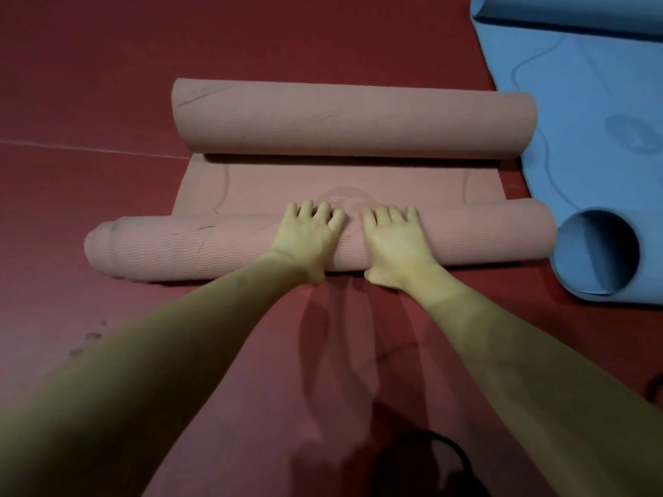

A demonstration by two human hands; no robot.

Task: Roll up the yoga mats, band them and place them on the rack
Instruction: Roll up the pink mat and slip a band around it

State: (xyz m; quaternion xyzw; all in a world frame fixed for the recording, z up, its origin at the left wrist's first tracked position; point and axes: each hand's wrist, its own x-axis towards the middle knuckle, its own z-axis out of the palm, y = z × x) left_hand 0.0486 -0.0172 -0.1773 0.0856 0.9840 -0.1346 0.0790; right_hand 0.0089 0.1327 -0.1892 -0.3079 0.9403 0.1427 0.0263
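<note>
A pink yoga mat [305,184] lies on the red floor, rolled from both ends. Its near roll [201,249] lies across the frame in front of me, and its far roll [351,120] lies parallel behind it, with a short flat strip between them. My left hand [308,238] and my right hand [394,242] rest side by side on top of the near roll at its middle, palms down, fingers bent over its far side. The near roll's left end sticks out unevenly.
A blue yoga mat [588,138] lies at the right, partly unrolled, its open rolled end [599,256] close to the pink roll's right end. Red floor [107,66] surrounds the mats. A dark object [423,464] sits at the bottom edge.
</note>
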